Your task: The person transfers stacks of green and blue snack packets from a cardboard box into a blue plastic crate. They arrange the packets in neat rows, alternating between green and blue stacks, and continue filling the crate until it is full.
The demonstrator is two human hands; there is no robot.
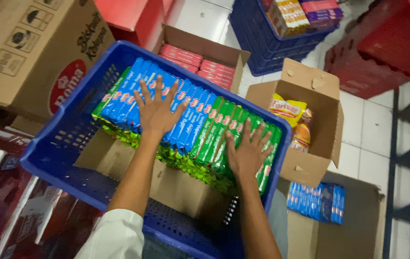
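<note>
Blue and green wafer packs (200, 127) look light, slick, crushable; left hand (156, 111) at 10 o'clock, right hand (247, 154) at 4, both spread flat on top, gripping nothing. Best held by the row ends inside the blue crate (61, 153).

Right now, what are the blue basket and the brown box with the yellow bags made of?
The blue basket looks like hard moulded plastic: smooth, slightly shiny walls with rows of small holes. The brown box looks like plain cardboard: dull brown, with bent flaps and torn spots. The yellow bags inside it seem to be thin glossy plastic wrap, since they shine and crinkle.
</note>
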